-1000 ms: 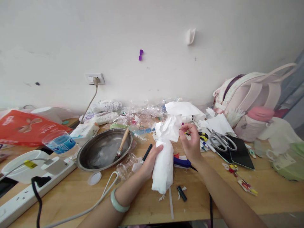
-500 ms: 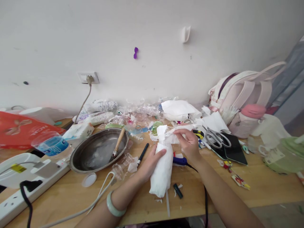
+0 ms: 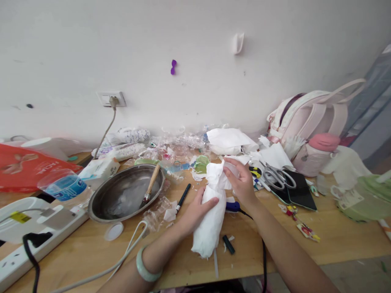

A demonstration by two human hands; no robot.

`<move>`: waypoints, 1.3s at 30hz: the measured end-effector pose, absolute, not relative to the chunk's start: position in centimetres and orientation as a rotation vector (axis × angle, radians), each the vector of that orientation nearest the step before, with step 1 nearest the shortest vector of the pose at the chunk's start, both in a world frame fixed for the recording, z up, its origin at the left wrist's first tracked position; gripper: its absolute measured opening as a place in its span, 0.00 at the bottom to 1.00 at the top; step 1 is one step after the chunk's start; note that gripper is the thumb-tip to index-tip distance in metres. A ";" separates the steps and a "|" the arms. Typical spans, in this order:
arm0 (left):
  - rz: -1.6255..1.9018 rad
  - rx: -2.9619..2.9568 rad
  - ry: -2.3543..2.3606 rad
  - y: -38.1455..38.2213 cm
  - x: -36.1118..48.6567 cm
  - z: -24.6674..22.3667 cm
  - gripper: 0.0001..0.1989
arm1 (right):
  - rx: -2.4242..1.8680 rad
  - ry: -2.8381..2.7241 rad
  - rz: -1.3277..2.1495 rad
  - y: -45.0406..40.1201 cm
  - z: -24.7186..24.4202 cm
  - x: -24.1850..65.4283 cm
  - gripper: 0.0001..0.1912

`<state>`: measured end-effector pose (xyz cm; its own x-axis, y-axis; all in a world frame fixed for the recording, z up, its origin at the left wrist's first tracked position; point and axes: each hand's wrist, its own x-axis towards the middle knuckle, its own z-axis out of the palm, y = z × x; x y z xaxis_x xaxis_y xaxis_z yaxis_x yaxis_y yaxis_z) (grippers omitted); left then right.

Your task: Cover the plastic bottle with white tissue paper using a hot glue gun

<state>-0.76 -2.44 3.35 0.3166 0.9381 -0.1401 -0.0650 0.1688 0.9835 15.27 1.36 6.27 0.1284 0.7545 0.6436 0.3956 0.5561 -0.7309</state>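
A white, paper-covered object shaped like a bottle (image 3: 209, 221) tilts over the front of the table, its narrow neck pointing away from me. My left hand (image 3: 200, 209) wraps round its middle, thumb across the top. At the neck, my right hand (image 3: 241, 179) pinches a strip of white paper (image 3: 227, 167) against the side. What lies under the paper is hidden. A blue-handled tool (image 3: 232, 206) with a black cord lies just behind the bottle shape, partly covered by it. A dark marker (image 3: 183, 198) lies left of my left hand, and its dark cap (image 3: 228, 244) lies to the right.
To the left, a metal basin (image 3: 100, 217) holds cloudy liquid and a wooden-handled brush (image 3: 152, 183). A power strip (image 3: 45, 238) is at far left. Scissors (image 3: 279, 178), a black tablet (image 3: 302, 195), a pink backpack (image 3: 317, 118) and a green jug (image 3: 356, 199) stand or lie right.
My right hand has brought the paper strip in against the neck, where before it stretched out to the right. My left hand keeps its hold, and the bottle shape has shifted slightly.
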 end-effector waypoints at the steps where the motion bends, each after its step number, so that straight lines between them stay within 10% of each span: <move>1: 0.906 1.172 0.973 -2.5 -0.8 3.5 0.29 | -1.039 -1.507 0.314 1.3 6.3 15.3 0.13; 14: 0.958 1.208 1.001 -2.5 -0.6 3.3 0.29 | -1.226 -1.626 -0.442 0.7 7.2 15.2 0.07; 30: 0.865 1.350 1.015 -2.7 -0.8 3.6 0.30 | -1.012 -1.819 0.290 1.5 8.2 16.4 0.18; 39: 0.854 1.409 1.053 -2.5 -0.8 3.5 0.31 | -1.135 -1.803 0.138 1.8 7.4 16.2 0.20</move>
<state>-0.83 -2.51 3.49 0.3386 0.9386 -0.0663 0.1283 0.0238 0.9914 16.19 1.79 7.42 -0.1007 0.7439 0.6606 0.6344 0.5595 -0.5334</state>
